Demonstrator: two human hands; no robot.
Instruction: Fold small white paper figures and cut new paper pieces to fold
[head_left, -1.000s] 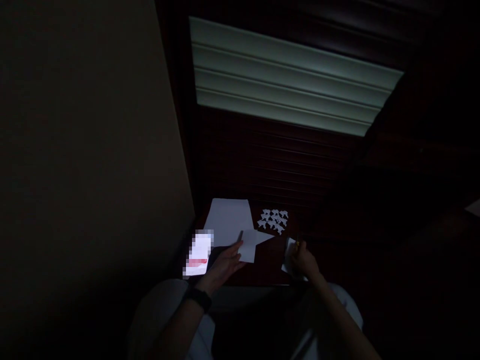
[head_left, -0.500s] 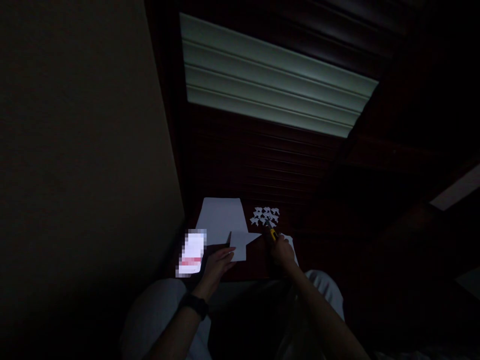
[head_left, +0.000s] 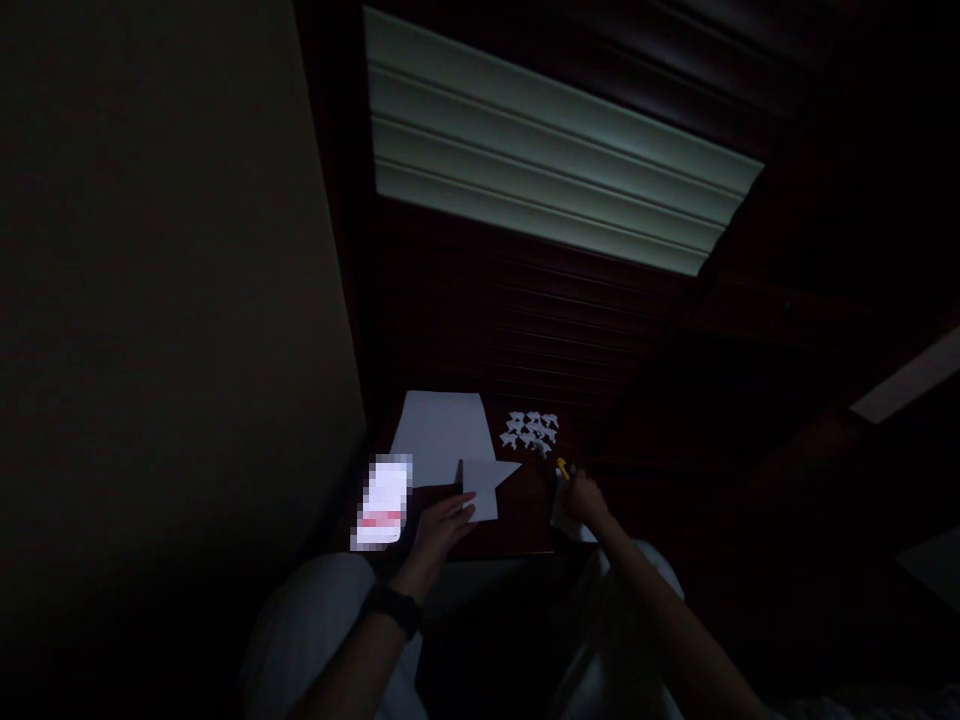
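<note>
My left hand [head_left: 441,530], with a dark band on its wrist, has its fingers closed on the left edge of a small white piece of paper [head_left: 482,492]. A pointed flap of paper juts out to the right of it. In my right hand [head_left: 588,502] is a box cutter [head_left: 564,467] with a yellow body; its blade is too dark to make out. Below that hand lies another white paper piece [head_left: 564,518], partly covered by it. Several small folded white paper shapes [head_left: 531,428] sit in rows beyond the box cutter.
A large white paper sheet [head_left: 442,435] lies at the back left of the dark table [head_left: 517,540]. A lit, blurred phone-like screen [head_left: 384,505] is at the left. Dark slatted panels with a pale section [head_left: 555,160] rise behind; a wall [head_left: 172,250] stands at left.
My right hand has drawn the box cutter back from the folded shapes, toward the right and nearer to me. My left hand stays at the small paper, which has barely shifted.
</note>
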